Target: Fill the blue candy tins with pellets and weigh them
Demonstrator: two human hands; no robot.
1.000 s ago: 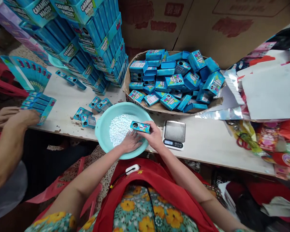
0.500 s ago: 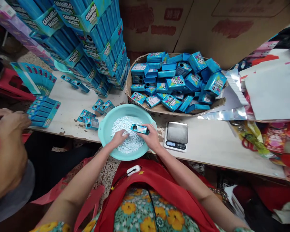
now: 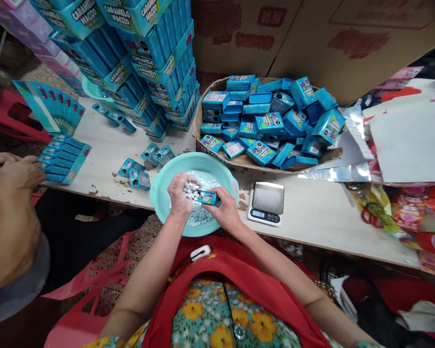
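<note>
Over a pale turquoise basin (image 3: 158, 191) my left hand (image 3: 180, 194) is cupped round a heap of small white candies (image 3: 192, 188). My right hand (image 3: 225, 209) grips a small blue candy box (image 3: 207, 197) by its right end. The box's left end meets the candies in my left palm; its opening is hidden there. More loose white candies lie in the basin under both hands. To the right of the basin stands a small digital scale (image 3: 267, 199) with nothing on its plate. Several filled-looking blue boxes (image 3: 139, 179) lie left of the basin.
Behind the basin a cardboard tray (image 3: 199, 130) holds many blue boxes. Tall stacks of blue display cartons (image 3: 163, 72) rise at the back left. A co-worker's hands (image 3: 20, 171) are at far left, beside grouped boxes (image 3: 63, 159). Colourful packets (image 3: 413, 208) lie at right.
My left hand has come up from the candies in the basin with a handful and now meets the box. My right hand has tilted the box towards it.
</note>
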